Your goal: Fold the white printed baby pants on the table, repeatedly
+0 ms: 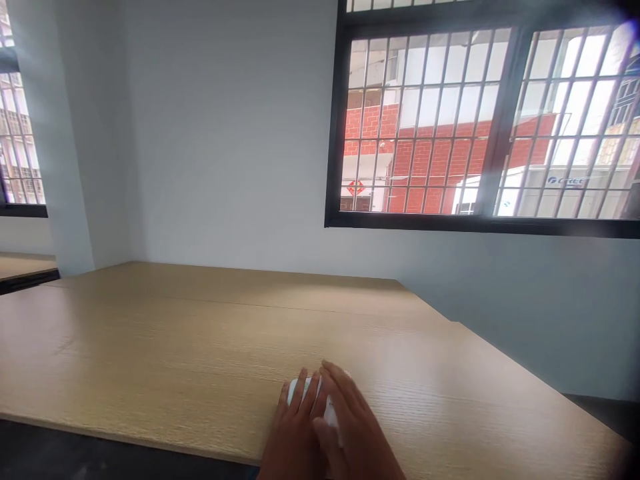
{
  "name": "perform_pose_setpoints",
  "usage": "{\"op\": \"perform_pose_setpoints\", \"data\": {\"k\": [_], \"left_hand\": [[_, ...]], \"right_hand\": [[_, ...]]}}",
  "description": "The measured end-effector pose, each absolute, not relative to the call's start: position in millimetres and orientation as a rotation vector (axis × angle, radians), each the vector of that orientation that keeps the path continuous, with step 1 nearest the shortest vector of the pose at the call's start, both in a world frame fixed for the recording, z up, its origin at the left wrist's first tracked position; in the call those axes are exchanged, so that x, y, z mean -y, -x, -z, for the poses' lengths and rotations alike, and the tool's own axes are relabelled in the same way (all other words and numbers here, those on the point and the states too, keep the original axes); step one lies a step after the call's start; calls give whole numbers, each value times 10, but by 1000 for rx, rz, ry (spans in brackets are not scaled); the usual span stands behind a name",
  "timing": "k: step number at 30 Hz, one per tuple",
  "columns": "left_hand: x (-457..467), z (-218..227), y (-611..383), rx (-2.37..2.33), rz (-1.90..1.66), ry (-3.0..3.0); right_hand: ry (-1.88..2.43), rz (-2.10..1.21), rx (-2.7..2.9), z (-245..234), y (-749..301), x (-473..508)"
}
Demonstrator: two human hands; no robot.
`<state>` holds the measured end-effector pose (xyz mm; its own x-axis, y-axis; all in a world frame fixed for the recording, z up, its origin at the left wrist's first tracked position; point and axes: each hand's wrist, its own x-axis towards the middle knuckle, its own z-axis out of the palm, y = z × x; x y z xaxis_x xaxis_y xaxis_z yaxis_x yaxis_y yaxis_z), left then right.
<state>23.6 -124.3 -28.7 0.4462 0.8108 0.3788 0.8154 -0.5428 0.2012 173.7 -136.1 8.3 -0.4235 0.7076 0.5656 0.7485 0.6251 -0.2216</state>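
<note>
My left hand (297,427) lies over a small white thing with faint pale-green marking (296,385), its fingers stretched out and slightly apart. Close against it on the right, my right hand (354,417) is closed, with fingers forward and thumb bent inward. A white, soft-looking piece with a small dark mark (331,415) shows between that thumb and the fingers. Most of the white thing is hidden beneath both hands, so its kind cannot be made out, nor whether the white parts are one piece.
Both hands are at the near edge of a wide light-wood table (200,347), with a seam across its far part. Behind it stands a pale wall (230,133) with a barred window (425,127) at right. Another tabletop (25,265) shows at far left.
</note>
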Motion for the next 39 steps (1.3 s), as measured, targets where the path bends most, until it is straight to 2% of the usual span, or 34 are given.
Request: {"op": "perform_pose_setpoints", "data": {"k": [4,12,21,26,39], "left_hand": [[1249,270,-252,1427,692,2688],[1373,41,-246,1449,655,2770],[1378,214,-156,1608,755,2720],[1457,140,-96,1765,694,2722],[1450,181,-77,1781,712,2680]], "right_hand": [[1142,-86,2495,-149,-1624,1395],[1249,-174,2465,-127,-1638,1413],[1290,-139,2488,-72,-1784,1437],[1311,-82,2483,-60,-1805,1470],[1515,22,2388,66,-1812,1493]]}}
